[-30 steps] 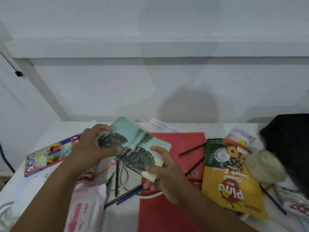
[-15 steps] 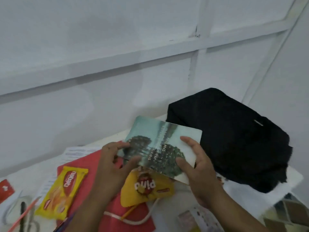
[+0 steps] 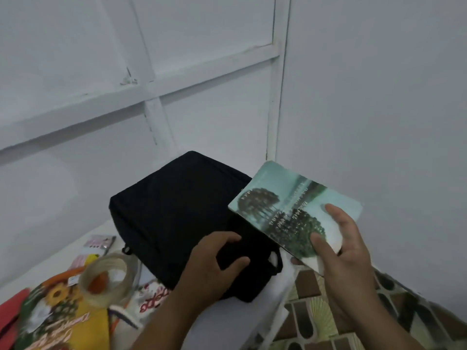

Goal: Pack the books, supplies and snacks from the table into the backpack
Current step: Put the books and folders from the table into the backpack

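Change vs a sec ago: both hands were on the book over the cluttered middle of the desk; now the left hand [image 3: 214,258] has let go and sits on the black fabric backpack [image 3: 182,223], centre of the frame, fingers curled onto the dark cloth near its front edge. Can't tell if it's pinching a zip or just pressing; no pull visible, so grasp unclear. The right hand [image 3: 346,248] alone carries the thin paperback book w/ pale teal cover and dark tree picture [image 3: 290,210], thumb on top of the cover, fingers under the lower edge, held tilted in the air at right of centre, just beside the bag's right side and partly over the patterned floor.

Meaning for the task: prob. the bag-opening step, w/ the book waiting to go in as what looks like the first item. Bag looks closed and flat, lying on the white desk [image 3: 222,319] in the corner by the wall; no opening visible from here.

Book itself: soft, slightly curled at the far corner, worn edges, text on the cover blurred.

Not yet packed, lower left of the frame: yellow snack pouch w/ sunflower print [image 3: 58,311], clear tape roll [image 3: 106,281], white-and-red snack packet [image 3: 151,299], small pink-and-white packet [image 3: 98,243].
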Action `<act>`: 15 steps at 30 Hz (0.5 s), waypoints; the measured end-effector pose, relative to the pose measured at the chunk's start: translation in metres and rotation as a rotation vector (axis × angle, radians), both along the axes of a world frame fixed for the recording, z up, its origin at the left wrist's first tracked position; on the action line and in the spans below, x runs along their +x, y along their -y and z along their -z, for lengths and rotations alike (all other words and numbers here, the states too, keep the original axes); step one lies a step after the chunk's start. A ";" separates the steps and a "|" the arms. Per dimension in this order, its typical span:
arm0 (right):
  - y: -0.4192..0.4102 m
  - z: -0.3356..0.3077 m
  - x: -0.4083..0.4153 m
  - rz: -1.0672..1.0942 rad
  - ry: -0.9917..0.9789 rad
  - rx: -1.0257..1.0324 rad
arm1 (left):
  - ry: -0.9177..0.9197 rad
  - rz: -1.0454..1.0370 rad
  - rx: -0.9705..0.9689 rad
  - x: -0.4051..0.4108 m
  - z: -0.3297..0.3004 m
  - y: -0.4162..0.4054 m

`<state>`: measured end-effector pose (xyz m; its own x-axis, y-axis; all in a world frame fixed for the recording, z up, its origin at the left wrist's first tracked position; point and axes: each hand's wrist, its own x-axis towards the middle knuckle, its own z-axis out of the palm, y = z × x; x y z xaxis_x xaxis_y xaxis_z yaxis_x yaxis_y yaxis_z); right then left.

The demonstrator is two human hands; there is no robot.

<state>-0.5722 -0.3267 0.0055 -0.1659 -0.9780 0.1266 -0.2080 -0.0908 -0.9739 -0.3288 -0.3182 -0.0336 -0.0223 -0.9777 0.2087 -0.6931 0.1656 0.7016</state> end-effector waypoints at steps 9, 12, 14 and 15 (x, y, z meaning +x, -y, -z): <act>0.021 0.014 -0.065 -0.004 0.078 0.062 | -0.115 -0.296 -0.145 -0.023 0.003 0.032; 0.025 0.021 -0.061 -0.015 0.109 0.066 | -0.009 -0.314 -0.307 0.007 -0.011 0.040; 0.028 0.024 -0.052 -0.046 0.132 0.074 | 0.101 -0.295 -0.346 0.029 -0.018 0.045; 0.029 0.025 -0.046 -0.090 0.137 0.084 | 0.143 -0.287 -0.332 0.038 -0.021 0.047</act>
